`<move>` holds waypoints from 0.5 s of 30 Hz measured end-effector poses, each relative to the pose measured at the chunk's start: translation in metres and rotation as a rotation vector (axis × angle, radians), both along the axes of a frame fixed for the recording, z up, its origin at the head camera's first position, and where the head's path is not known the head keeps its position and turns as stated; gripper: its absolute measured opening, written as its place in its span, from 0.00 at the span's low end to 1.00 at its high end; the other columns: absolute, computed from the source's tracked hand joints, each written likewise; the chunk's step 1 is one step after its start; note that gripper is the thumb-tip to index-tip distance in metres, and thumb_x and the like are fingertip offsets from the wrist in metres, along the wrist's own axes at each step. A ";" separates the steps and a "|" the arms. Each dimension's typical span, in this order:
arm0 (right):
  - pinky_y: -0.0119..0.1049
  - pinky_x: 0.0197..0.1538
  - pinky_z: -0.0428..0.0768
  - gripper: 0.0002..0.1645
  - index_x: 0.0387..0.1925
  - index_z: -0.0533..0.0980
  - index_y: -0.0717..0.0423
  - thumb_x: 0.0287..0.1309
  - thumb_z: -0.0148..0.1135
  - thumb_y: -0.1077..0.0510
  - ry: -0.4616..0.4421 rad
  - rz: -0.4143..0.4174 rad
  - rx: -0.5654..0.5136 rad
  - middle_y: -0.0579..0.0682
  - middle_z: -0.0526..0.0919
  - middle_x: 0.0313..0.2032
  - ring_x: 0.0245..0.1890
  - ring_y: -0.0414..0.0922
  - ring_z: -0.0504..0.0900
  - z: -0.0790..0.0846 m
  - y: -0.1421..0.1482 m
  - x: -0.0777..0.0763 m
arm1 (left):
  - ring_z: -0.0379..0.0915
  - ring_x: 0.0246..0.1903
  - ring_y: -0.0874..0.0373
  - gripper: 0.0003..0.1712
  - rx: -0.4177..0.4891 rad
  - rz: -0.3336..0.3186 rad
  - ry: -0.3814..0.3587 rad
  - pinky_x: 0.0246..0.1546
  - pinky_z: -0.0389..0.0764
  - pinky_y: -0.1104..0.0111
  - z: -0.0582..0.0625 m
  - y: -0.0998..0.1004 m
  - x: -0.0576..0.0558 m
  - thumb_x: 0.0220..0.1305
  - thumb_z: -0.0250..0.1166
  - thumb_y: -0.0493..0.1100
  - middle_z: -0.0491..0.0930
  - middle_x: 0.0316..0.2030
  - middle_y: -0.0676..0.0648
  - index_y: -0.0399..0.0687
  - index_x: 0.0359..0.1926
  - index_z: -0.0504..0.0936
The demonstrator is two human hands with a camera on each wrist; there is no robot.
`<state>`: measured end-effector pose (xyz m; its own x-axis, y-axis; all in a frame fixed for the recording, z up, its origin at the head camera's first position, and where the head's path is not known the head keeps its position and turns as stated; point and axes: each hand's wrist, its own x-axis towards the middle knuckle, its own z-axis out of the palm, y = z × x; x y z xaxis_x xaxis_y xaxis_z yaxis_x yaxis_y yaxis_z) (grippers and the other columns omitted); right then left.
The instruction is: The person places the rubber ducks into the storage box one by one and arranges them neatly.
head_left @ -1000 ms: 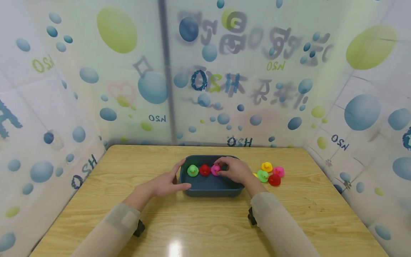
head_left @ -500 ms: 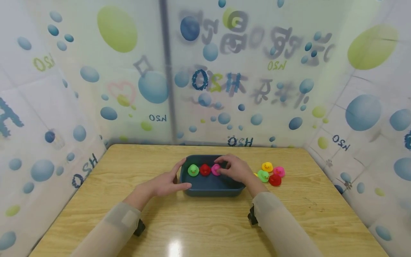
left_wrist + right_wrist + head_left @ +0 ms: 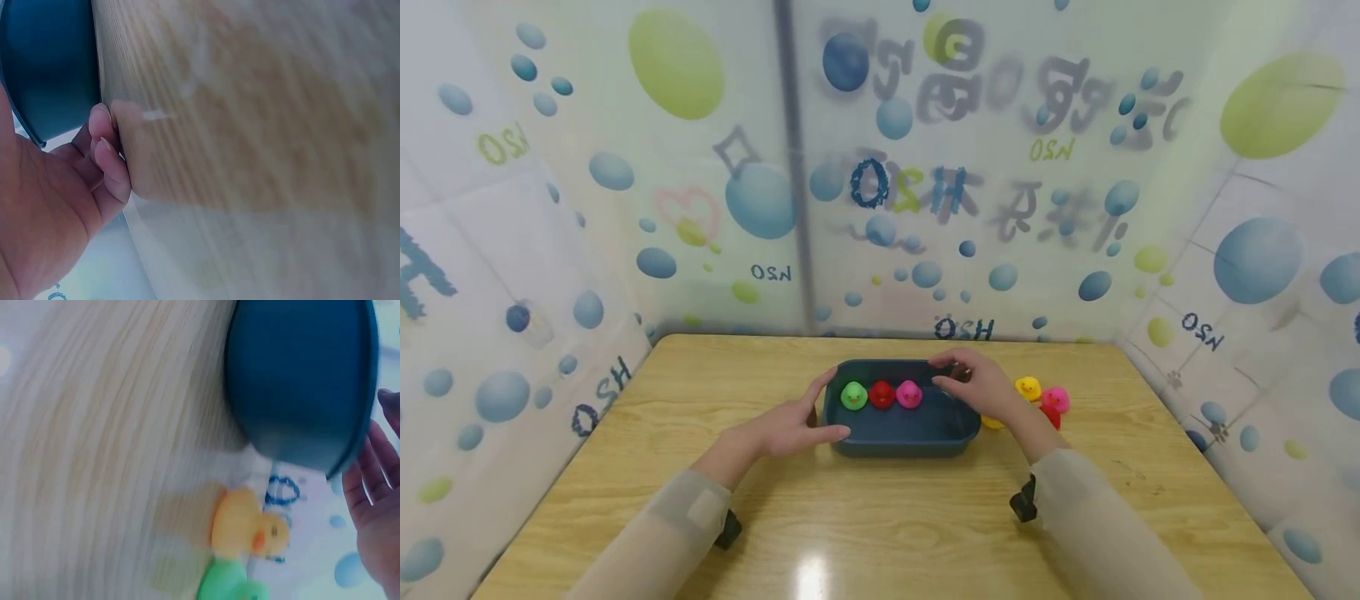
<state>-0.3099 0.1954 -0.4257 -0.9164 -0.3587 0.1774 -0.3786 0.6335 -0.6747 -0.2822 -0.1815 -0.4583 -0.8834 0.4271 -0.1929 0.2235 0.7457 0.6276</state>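
Observation:
A dark blue plastic bin (image 3: 902, 450) stands on the table. In it a green rubber duck (image 3: 853, 396), a red rubber duck (image 3: 882, 395) and a pink rubber duck (image 3: 909, 394) sit in a row. My left hand (image 3: 786, 429) lies at the bin's left end, index finger and thumb spread along the rim; in the left wrist view its other fingers (image 3: 112, 169) bend loosely beside the bin. Over the bin's right end hovers my right hand (image 3: 985, 387), fingers spread and holding nothing, apart from the pink duck.
Right of the bin several more ducks lie on the table (image 3: 895, 517): a yellow duck (image 3: 1028, 388), a pink duck (image 3: 1056, 398), a red duck (image 3: 1051, 414) partly hidden by my wrist, and, in the right wrist view, another yellow duck (image 3: 236, 524) and a green duck (image 3: 225, 581).
My right hand has let go of the pink duck in the bin and moved right, towards the bin's right rim. The left hand has stayed at the bin's left end.

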 end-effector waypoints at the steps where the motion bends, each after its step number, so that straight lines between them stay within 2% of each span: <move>1: 0.40 0.51 0.85 0.22 0.64 0.84 0.50 0.74 0.72 0.50 -0.005 -0.010 0.000 0.53 0.87 0.61 0.49 0.48 0.84 0.001 0.006 0.002 | 0.80 0.49 0.50 0.65 -0.001 0.000 0.002 0.62 0.79 0.45 0.000 0.000 0.000 0.67 0.65 0.80 0.85 0.53 0.40 0.78 0.89 0.33; 8: 0.39 0.50 0.83 0.19 0.62 0.85 0.53 0.76 0.71 0.52 0.016 -0.024 0.020 0.53 0.87 0.59 0.47 0.46 0.83 0.008 0.051 0.023 | 0.80 0.51 0.49 0.65 -0.004 -0.001 -0.004 0.64 0.79 0.45 0.003 0.001 0.002 0.67 0.65 0.80 0.85 0.55 0.39 0.76 0.89 0.33; 11: 0.36 0.48 0.83 0.17 0.61 0.85 0.53 0.76 0.71 0.54 0.033 -0.027 0.046 0.56 0.87 0.60 0.45 0.43 0.83 0.009 0.071 0.032 | 0.80 0.48 0.51 0.66 -0.002 -0.005 -0.007 0.59 0.80 0.49 0.005 0.001 0.002 0.68 0.65 0.80 0.85 0.50 0.41 0.75 0.89 0.33; 15: 0.35 0.45 0.83 0.16 0.59 0.86 0.51 0.74 0.72 0.54 0.022 -0.070 0.082 0.58 0.87 0.59 0.43 0.44 0.83 0.010 0.095 0.044 | 0.79 0.43 0.53 0.65 0.006 -0.012 -0.012 0.51 0.79 0.55 0.005 0.000 0.003 0.69 0.65 0.78 0.84 0.44 0.45 0.75 0.89 0.32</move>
<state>-0.2661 0.2908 -0.4154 -0.9360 -0.3079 0.1706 -0.3456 0.7116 -0.6118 -0.2793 -0.1815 -0.4532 -0.8756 0.4392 -0.2012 0.2248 0.7391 0.6349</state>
